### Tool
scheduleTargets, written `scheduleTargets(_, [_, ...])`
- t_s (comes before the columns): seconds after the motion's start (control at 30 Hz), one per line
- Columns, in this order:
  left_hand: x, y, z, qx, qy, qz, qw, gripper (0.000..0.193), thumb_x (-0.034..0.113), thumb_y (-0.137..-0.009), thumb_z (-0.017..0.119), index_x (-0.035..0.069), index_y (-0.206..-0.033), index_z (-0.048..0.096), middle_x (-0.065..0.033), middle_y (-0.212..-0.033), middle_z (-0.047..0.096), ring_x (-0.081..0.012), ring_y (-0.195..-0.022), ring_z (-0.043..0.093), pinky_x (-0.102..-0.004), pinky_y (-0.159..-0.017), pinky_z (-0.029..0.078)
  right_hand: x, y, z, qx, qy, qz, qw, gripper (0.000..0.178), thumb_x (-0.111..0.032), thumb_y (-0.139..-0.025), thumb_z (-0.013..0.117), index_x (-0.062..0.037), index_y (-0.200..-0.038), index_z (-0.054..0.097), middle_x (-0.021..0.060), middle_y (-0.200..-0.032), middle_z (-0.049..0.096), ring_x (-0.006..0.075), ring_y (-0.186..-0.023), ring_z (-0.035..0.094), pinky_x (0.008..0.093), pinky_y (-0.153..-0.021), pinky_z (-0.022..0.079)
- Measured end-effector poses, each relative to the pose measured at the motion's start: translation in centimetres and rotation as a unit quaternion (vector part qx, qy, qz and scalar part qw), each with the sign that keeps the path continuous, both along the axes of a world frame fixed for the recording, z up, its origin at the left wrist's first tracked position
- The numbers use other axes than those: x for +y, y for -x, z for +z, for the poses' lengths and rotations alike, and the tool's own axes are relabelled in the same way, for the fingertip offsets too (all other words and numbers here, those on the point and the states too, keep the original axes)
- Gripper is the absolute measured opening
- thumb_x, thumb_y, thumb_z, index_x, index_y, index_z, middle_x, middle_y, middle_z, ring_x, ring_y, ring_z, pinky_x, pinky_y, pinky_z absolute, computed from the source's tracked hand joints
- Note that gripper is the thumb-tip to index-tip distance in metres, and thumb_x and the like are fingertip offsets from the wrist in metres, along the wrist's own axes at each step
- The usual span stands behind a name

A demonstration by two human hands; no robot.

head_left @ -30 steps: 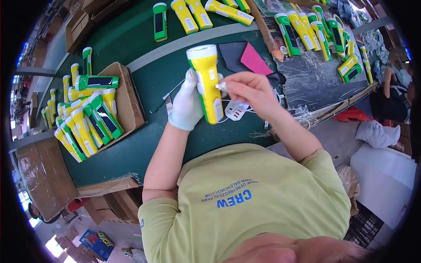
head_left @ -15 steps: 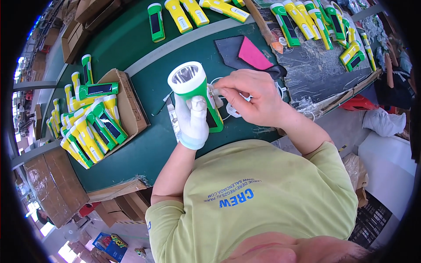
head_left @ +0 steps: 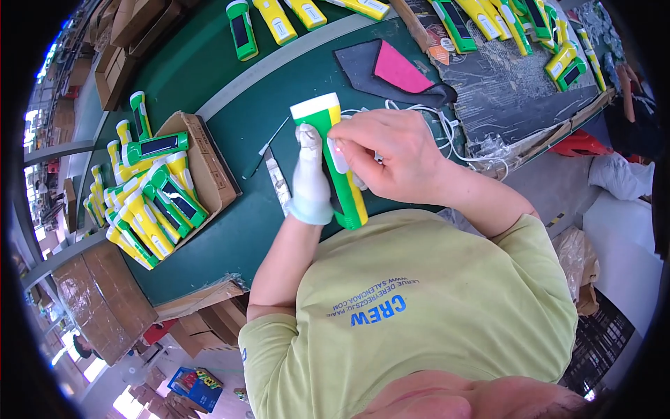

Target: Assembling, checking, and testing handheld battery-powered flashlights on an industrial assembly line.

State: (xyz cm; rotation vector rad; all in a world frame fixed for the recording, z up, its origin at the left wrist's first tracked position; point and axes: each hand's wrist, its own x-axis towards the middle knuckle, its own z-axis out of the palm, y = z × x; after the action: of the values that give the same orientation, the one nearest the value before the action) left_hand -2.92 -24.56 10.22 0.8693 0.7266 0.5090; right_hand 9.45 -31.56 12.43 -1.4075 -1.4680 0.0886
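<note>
A green and yellow flashlight (head_left: pixel 354 202) with a white head rim stands tilted in front of my chest. My left hand (head_left: pixel 310 178), in a white glove, is wrapped around its body from the left. At the flashlight's yellow side is a white oblong panel (head_left: pixel 338 155). My bare right hand (head_left: pixel 401 150) has thumb and forefinger pinched together against that panel; whatever lies between the fingertips is hidden. A white cable (head_left: pixel 450 129) lies coiled behind the right hand. Left of the glove are a thin screwdriver (head_left: pixel 252 165) and a flat metallic strip (head_left: pixel 277 181).
On the left a cardboard box (head_left: pixel 218 164) is heaped with flashlights (head_left: pixel 171 192). Several more flashlights (head_left: pixel 276 21) lie along the far edge, and others (head_left: pixel 516 31) on a worn dark board (head_left: pixel 495 91) at right. A black and pink cloth (head_left: pixel 401 73) lies beyond my hands.
The flashlight has turned: its lens faced me before, and now its yellow side with the white panel shows. My right fingers have moved from beside the body onto that panel.
</note>
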Motion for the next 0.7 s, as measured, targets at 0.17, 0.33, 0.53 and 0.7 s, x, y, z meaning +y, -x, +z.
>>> scheduleTargets(0.17, [6.0, 1.7, -4.9, -0.134, 0.17, 0.117, 0.969, 0.059, 0.068, -0.089, 0.046, 0.011, -0.103, 0.055, 0.0023, -0.069, 0.049, -0.0089, -0.051, 0.046, -0.0254, -0.047, 0.041, -3.5, -3.1, 3.8, -0.032, -0.056, -0.079, 0.995, 0.02, 0.004, -0.076, 0.065, -0.0021, -0.096, 0.067, 0.0093, -0.085, 0.069, 0.017, -0.062, 0.064, 0.0256, -0.055, 0.049])
scheduleTargets(0.33, [6.9, 3.0, -4.9, -0.387, 0.308, -0.097, 0.864, 0.063, 0.066, -0.088, 0.051, 0.007, -0.112, 0.055, 0.0016, -0.066, 0.044, -0.0073, -0.05, 0.041, -0.0243, -0.048, 0.034, -3.8, -3.3, 1.7, 0.124, 0.03, -0.081, 0.989, 0.027, 0.004, -0.077, 0.071, 0.0002, -0.103, 0.065, 0.0076, -0.098, 0.068, 0.0074, -0.067, 0.055, 0.0211, -0.059, 0.046])
scheduleTargets(0.53, [5.7, 1.9, -3.6, -0.345, 0.26, -0.112, 0.895, 0.067, 0.071, -0.087, 0.044, 0.009, -0.109, 0.056, 0.0006, -0.063, 0.042, -0.0097, -0.045, 0.037, -0.0272, -0.044, 0.033, -3.5, -1.7, -3.0, 0.074, 0.044, -0.024, 0.996, 0.034, -0.003, -0.071, 0.08, -0.0058, -0.065, 0.046, 0.006, -0.059, 0.047, 0.0184, -0.05, 0.046, 0.0307, -0.047, 0.034])
scheduleTargets(0.7, [3.8, 0.6, -2.2, -0.172, 0.071, -0.002, 0.983, 0.051, 0.056, -0.092, 0.053, 0.01, -0.114, 0.048, -0.0056, -0.076, 0.053, -0.0167, -0.065, 0.054, -0.032, -0.06, 0.047, -3.1, 0.2, -5.4, 0.036, 0.071, 0.006, 0.997, 0.033, -0.027, -0.069, 0.084, -0.0073, -0.077, 0.059, 0.0061, -0.061, 0.058, 0.0239, -0.053, 0.06, 0.0337, -0.047, 0.045])
